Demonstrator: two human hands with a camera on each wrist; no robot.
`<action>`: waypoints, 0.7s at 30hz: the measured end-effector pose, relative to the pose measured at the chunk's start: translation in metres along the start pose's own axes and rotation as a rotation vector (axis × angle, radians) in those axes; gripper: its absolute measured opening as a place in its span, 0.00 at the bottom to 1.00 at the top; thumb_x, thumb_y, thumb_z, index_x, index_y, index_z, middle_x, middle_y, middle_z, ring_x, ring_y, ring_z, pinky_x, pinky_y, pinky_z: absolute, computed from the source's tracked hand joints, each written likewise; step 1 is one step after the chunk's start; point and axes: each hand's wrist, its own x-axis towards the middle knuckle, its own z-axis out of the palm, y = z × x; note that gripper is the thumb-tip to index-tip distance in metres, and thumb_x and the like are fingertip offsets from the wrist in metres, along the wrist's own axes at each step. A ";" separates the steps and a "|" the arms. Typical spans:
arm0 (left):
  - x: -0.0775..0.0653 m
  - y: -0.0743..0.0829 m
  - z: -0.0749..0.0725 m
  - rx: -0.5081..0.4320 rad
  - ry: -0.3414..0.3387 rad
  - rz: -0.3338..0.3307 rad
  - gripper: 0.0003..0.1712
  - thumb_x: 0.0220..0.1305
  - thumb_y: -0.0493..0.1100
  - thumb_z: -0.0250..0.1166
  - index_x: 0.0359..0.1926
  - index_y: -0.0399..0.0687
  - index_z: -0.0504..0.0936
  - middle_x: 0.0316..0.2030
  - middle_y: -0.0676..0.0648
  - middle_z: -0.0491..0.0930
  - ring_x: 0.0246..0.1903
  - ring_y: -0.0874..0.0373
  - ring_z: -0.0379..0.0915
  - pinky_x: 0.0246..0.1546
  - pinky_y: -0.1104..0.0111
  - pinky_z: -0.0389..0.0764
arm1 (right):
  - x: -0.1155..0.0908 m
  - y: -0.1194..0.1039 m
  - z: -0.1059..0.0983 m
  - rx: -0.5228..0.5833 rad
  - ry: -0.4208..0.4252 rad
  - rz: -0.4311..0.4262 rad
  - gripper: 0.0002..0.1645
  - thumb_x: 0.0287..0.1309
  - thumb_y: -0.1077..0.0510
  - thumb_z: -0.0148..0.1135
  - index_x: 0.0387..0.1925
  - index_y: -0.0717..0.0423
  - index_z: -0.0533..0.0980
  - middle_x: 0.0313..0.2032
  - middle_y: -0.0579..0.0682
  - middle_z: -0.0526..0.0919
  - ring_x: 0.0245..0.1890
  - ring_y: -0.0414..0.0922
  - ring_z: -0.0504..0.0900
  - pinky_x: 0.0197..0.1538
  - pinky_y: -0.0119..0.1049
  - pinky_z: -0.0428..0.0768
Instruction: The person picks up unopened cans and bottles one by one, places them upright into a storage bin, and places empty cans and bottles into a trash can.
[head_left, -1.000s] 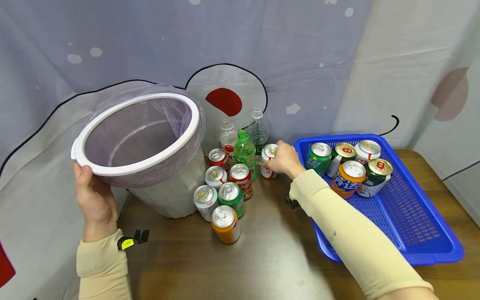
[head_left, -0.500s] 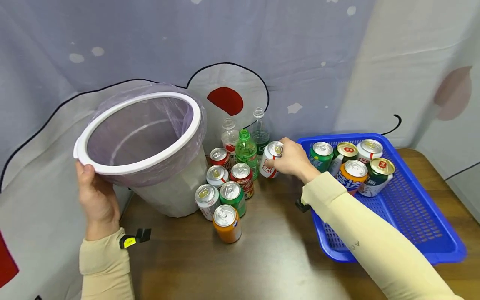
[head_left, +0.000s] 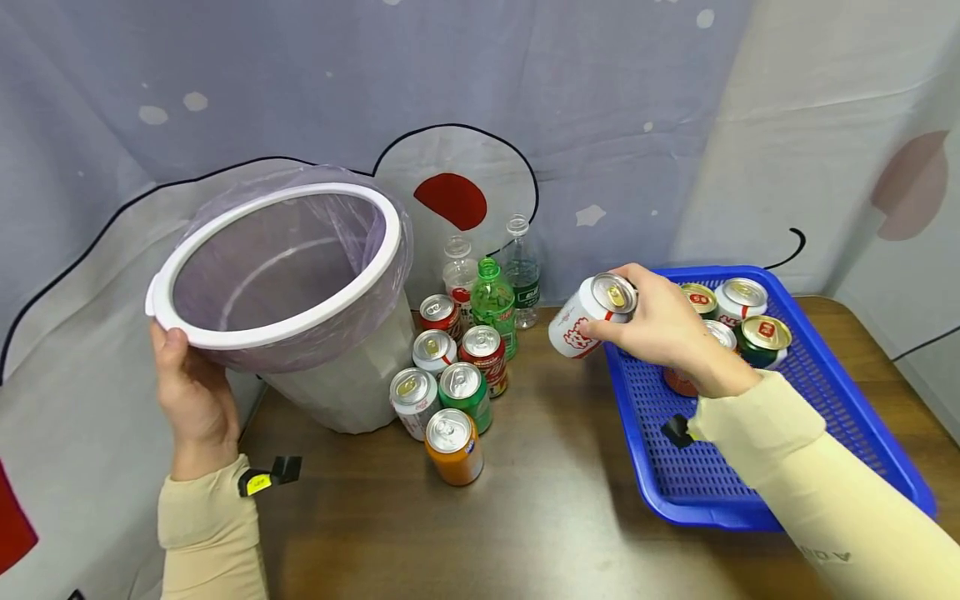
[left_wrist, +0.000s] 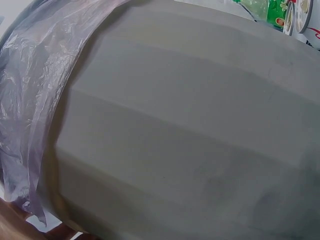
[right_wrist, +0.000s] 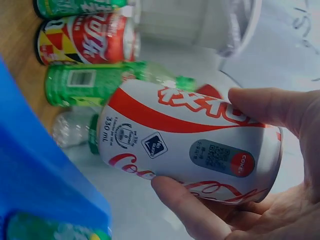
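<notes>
There's the white can (head_left: 579, 327) in your right hand (head_left: 667, 329), thumb and fingers round it, by the left edge of the blue basket (head_left: 708, 517); long axis tilted, top leaning right; your left hand (head_left: 195, 404), well apart, grips the bin (head_left: 348, 387) at its rim.

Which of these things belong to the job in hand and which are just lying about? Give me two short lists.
Job, by the look of it:
- white can, in the right hand
- bin, held by the left hand
- blue basket and its cans
- loose cans, likely

Lying about:
- three bottles, perhaps; untouched
- patterned cloth behind
</notes>
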 end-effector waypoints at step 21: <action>0.001 -0.001 0.000 -0.033 0.006 0.001 0.36 0.57 0.46 0.55 0.68 0.42 0.64 0.65 0.34 0.62 0.64 0.44 0.56 0.63 0.55 0.50 | -0.059 0.055 -0.034 -0.163 -0.002 -0.102 0.43 0.36 0.44 0.80 0.52 0.58 0.72 0.36 0.57 0.84 0.32 0.48 0.81 0.32 0.38 0.74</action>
